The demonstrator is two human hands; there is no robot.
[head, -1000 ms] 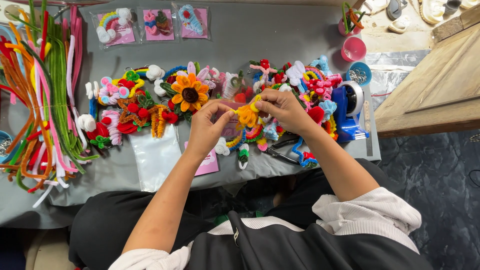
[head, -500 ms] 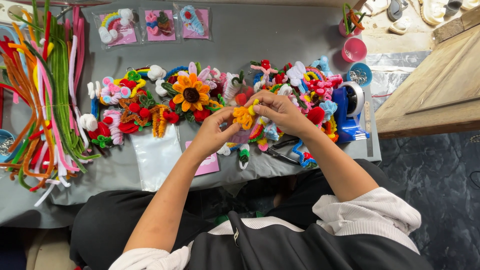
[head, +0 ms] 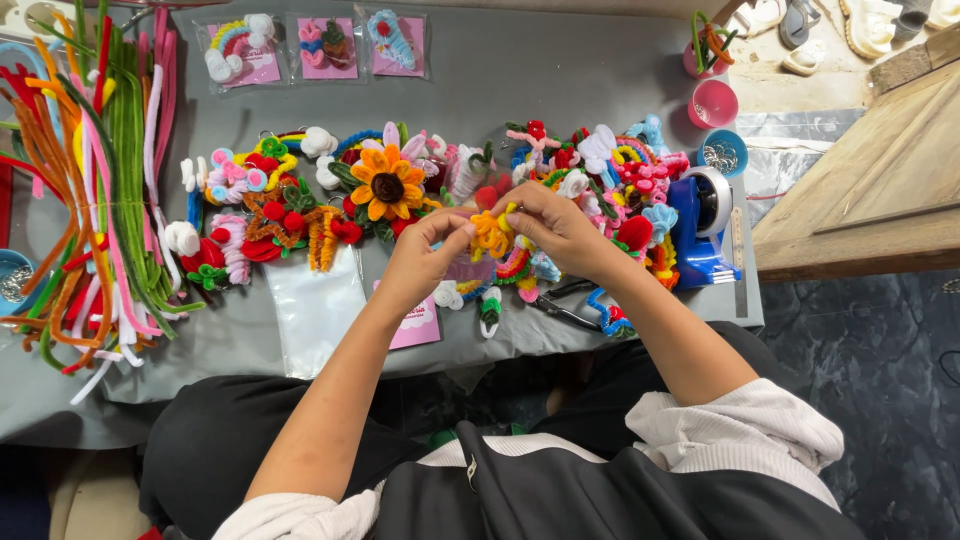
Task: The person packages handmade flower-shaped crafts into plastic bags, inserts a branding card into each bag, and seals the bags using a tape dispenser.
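Both my hands meet over the middle of the grey table (head: 560, 70). My left hand (head: 425, 258) and my right hand (head: 555, 225) pinch a small coiled orange-yellow pipe-cleaner piece (head: 489, 233) between their fingertips, just above a heap of finished pipe-cleaner ornaments (head: 600, 170). A pipe-cleaner sunflower (head: 386, 184) with orange petals and a dark centre lies just left of my left hand. Black pliers (head: 562, 305) lie on the table under my right wrist.
A thick bundle of loose pipe cleaners (head: 95, 190) in many colours fills the left side. Three bagged ornaments on pink cards (head: 320, 45) lie at the back. A blue tape dispenser (head: 703, 225), pink cups (head: 712, 102) and a blue cup (head: 722, 152) stand at right. Clear bags (head: 318, 310) lie near me.
My hands have shifted slightly and drawn closer around the orange-yellow coil, turning it between the fingertips. Nothing else on the table has moved.
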